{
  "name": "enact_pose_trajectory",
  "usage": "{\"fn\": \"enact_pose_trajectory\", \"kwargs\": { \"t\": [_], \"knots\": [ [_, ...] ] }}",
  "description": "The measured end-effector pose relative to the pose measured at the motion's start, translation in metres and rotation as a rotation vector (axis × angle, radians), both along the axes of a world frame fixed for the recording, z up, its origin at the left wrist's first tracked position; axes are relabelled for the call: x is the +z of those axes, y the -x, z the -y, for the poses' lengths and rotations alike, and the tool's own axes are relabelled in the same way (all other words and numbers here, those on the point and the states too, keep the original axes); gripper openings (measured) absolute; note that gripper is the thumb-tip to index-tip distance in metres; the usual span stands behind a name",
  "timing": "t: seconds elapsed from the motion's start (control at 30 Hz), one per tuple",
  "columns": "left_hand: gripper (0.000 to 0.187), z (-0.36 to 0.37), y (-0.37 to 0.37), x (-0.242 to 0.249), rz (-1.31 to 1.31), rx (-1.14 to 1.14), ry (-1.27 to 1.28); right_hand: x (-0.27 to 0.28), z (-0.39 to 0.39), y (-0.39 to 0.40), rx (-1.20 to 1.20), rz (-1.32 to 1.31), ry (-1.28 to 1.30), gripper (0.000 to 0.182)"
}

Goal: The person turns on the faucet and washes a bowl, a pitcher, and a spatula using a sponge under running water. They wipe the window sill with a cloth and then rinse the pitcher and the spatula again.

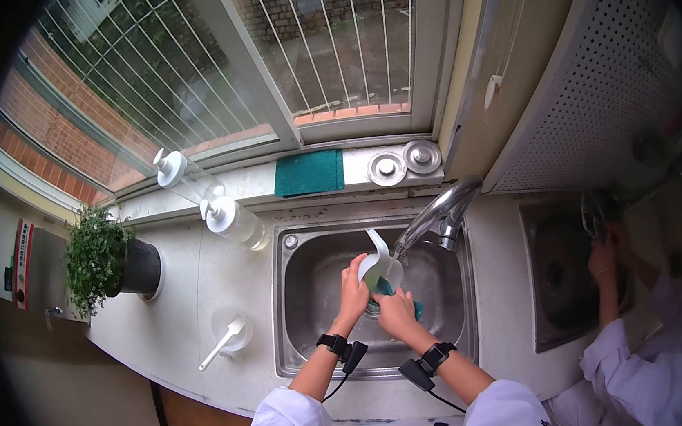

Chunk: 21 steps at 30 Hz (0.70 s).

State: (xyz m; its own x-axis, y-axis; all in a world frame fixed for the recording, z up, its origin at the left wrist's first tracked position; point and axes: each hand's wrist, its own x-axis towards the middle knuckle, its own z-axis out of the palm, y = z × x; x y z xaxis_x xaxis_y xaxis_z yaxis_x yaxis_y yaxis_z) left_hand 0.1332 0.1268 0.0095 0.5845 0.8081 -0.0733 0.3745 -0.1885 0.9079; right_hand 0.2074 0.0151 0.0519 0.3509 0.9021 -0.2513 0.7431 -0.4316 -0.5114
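Note:
Over the sink (293, 348), my left hand (352, 290) is closed around a pale white plastic jug (369, 270), whose handle points up and away from me. The jug is tilted, with its mouth toward my right hand. My right hand (399, 313) grips a green scouring pad (384, 286) and presses it at the jug's mouth; part of the pad sticks out beyond my fingers. The metal faucet (438, 210) reaches over the basin just beyond the jug, with its spout close to it. How far the pad goes inside is hidden.
Two pump bottles, one a clear soap dispenser (233, 221), stand left of the sink. Nearer me, a white spoon (222, 343) rests across a clear cup. A potted plant (139, 266) stands far left. On the sill lie a green cloth (310, 172) and two round metal lids (386, 169).

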Motion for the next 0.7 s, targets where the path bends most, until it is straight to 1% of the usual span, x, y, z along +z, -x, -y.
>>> {"fn": "enact_pose_trajectory", "kwargs": {
  "t": [0.03, 0.07, 0.1, 0.2, 0.23, 0.3, 0.33, 0.37, 0.47, 0.5, 0.6, 0.63, 0.7],
  "knots": [
    [0.043, -0.002, -0.005, -0.013, 0.075, 0.000, 0.056, 0.000, 0.012, 0.001, -0.158, -0.079, -0.047, 0.049],
    [0.042, -0.001, -0.008, -0.026, 0.149, 0.001, 0.116, 0.002, 0.025, 0.000, -0.263, -0.096, -0.084, 0.050],
    [0.040, 0.005, -0.013, -0.006, 0.230, 0.010, 0.285, 0.013, 0.040, -0.001, -0.365, -0.113, -0.118, 0.052],
    [0.040, 0.009, -0.019, -0.056, 0.403, 0.111, 0.582, 0.009, 0.081, -0.009, -0.633, -0.211, -0.246, 0.053],
    [0.044, 0.013, -0.024, -0.047, 0.442, 0.156, 0.674, 0.006, 0.094, -0.010, -0.720, -0.248, -0.297, 0.053],
    [0.047, 0.018, -0.030, -0.048, 0.480, 0.155, 0.592, -0.016, 0.116, -0.014, -0.808, -0.326, -0.343, 0.051],
    [0.049, 0.019, -0.034, -0.040, 0.501, 0.157, 0.551, -0.023, 0.124, -0.015, -0.849, -0.363, -0.368, 0.050],
    [0.056, 0.019, -0.035, -0.031, 0.428, 0.150, 0.430, -0.029, 0.131, -0.015, -0.904, -0.372, -0.344, 0.048],
    [0.058, 0.011, -0.035, -0.019, 0.337, 0.078, 0.141, -0.028, 0.136, -0.012, -0.932, -0.389, -0.215, 0.047],
    [0.058, 0.010, -0.035, -0.016, 0.353, 0.097, 0.165, -0.033, 0.137, -0.011, -0.907, -0.395, -0.226, 0.046],
    [0.054, 0.010, -0.026, -0.007, 0.354, 0.020, 0.761, -0.042, 0.134, -0.008, -0.885, -0.430, -0.287, 0.044],
    [0.052, 0.013, -0.026, -0.009, 0.420, 0.034, 0.916, -0.042, 0.133, -0.007, -0.893, -0.431, -0.318, 0.045],
    [0.055, 0.019, -0.026, -0.011, 0.508, -0.002, 1.090, -0.038, 0.129, -0.010, -0.905, -0.424, -0.353, 0.045]
  ]
}}
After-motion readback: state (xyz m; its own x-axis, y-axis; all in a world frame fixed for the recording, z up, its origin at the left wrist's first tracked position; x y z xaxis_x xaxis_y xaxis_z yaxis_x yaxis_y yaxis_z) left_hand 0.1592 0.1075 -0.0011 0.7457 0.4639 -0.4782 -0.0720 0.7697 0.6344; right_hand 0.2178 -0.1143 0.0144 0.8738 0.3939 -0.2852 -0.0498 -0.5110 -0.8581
